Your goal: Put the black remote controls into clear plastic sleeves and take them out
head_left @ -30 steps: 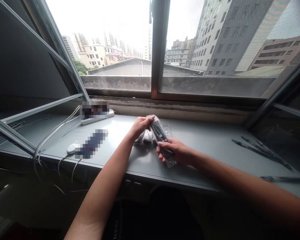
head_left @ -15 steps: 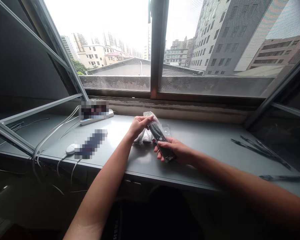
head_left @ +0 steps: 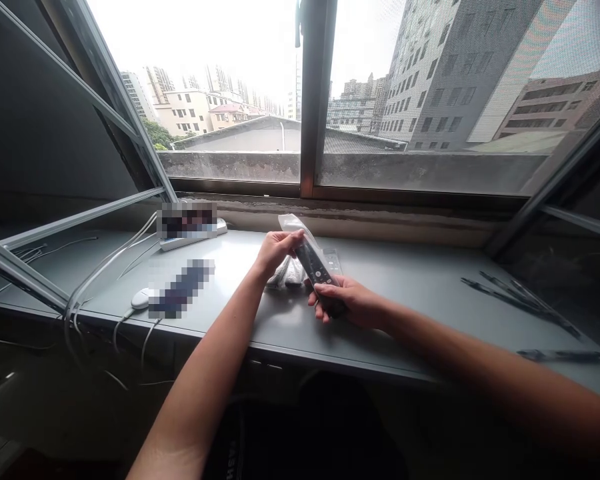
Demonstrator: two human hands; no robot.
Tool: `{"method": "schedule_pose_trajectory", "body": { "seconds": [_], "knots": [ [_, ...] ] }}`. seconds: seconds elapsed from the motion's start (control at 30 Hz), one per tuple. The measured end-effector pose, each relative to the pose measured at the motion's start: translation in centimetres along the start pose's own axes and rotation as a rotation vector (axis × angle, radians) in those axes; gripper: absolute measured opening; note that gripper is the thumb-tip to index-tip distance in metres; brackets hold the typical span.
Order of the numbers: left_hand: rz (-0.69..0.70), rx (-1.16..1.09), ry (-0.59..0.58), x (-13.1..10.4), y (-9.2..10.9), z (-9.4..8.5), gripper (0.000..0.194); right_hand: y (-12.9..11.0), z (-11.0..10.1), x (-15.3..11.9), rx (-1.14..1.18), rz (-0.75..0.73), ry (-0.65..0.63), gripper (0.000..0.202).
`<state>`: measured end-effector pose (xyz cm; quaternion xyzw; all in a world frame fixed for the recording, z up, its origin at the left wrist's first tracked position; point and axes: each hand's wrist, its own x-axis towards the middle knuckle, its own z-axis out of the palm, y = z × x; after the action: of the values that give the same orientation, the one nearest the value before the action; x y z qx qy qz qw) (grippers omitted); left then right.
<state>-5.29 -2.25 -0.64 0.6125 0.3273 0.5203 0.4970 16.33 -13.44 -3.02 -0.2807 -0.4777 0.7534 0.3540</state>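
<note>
A dark remote control (head_left: 314,261) with light round buttons is held tilted above the table, inside a clear plastic bag (head_left: 291,223) whose loose end sticks up past its far end. My left hand (head_left: 275,251) pinches the bag and the remote near the far end. Around the near end, my right hand (head_left: 347,298) is closed with the thumb on top and fingers underneath. Behind them on the table lie some plastic-wrapped items (head_left: 289,272), partly hidden. Another remote control (head_left: 332,260) in clear wrapping lies just behind the right hand, partly covered.
The grey table (head_left: 410,287) runs along the window. To the left are a white power strip (head_left: 195,237), white cables (head_left: 87,280), a round white charger (head_left: 141,298) and a blurred-out dark object (head_left: 180,288). Black strips (head_left: 520,300) lie at right. Metal frames (head_left: 125,127) slant at both sides.
The remote has slid slightly up and away from me within my grip. More of the bag's loose end now rises beyond my left hand. Both hands stay nearly in place.
</note>
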Motion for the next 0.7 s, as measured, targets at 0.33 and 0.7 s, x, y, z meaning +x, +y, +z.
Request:
{"method": "schedule_pose_trajectory", "body": {
  "seconds": [0.33, 0.7],
  "knots": [
    [0.004, -0.287, 0.417, 1.5, -0.7, -1.6, 0.037, 0.4, -0.4, 0.1, -0.028, 0.024, -0.043, 0.043],
    [-0.101, -0.572, 0.938, 2.6, -1.3, -4.2, 0.022, -0.4, -0.1, -0.7, -0.188, 0.022, -0.19, 0.038]
  ]
}}
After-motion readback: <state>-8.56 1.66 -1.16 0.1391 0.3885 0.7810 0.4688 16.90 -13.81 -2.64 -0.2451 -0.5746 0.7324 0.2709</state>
